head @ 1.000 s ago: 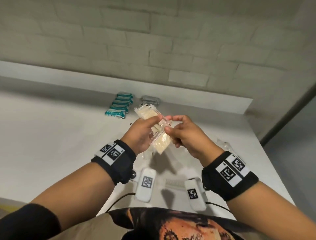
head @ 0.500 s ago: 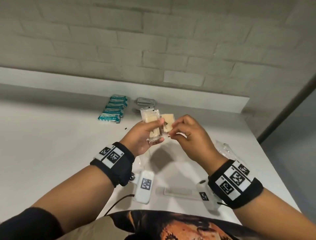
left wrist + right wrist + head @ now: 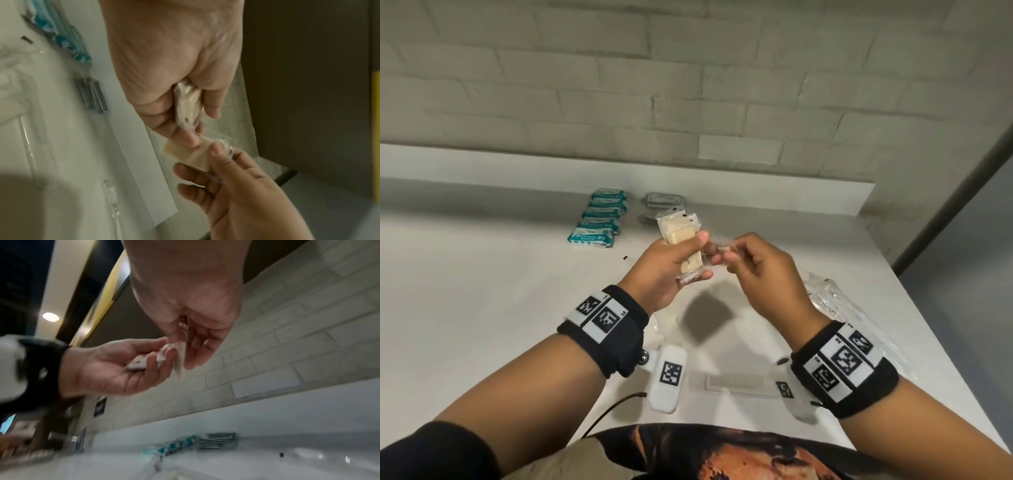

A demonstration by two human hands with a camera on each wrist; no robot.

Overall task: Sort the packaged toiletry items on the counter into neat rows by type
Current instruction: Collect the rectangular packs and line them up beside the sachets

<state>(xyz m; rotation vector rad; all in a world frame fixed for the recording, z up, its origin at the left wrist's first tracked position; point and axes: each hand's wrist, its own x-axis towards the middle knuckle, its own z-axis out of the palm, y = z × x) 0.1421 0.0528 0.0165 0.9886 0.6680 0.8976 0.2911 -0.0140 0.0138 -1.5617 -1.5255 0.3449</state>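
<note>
Above the white counter [image 3: 482, 308], my left hand [image 3: 681, 263] grips a small stack of clear-wrapped cream soap bars [image 3: 678, 229], their top ends sticking out past the thumb. My right hand [image 3: 732, 255] is just right of the stack and pinches the clear wrapper of one soap packet [image 3: 717, 251] between thumb and fingers. The left wrist view shows the left hand [image 3: 180, 113] closed round the stack [image 3: 188, 104] and the right hand [image 3: 222, 170] holding a cream bar [image 3: 193, 155]. In the right wrist view the right hand [image 3: 191, 340] pinches the packet [image 3: 180, 360] against the left hand [image 3: 115, 368].
A row of teal packets [image 3: 599, 219] and a stack of grey packets [image 3: 664, 200] lie at the back by the wall ledge. A pale comb [image 3: 736, 382] lies near me. Clear plastic packets [image 3: 828, 301] sit by the counter's right edge, more [image 3: 667, 318] under my left wrist.
The soap stack has turned from slanted to more upright in my left hand. My right hand has shifted from the stack's lower end to its right side.
</note>
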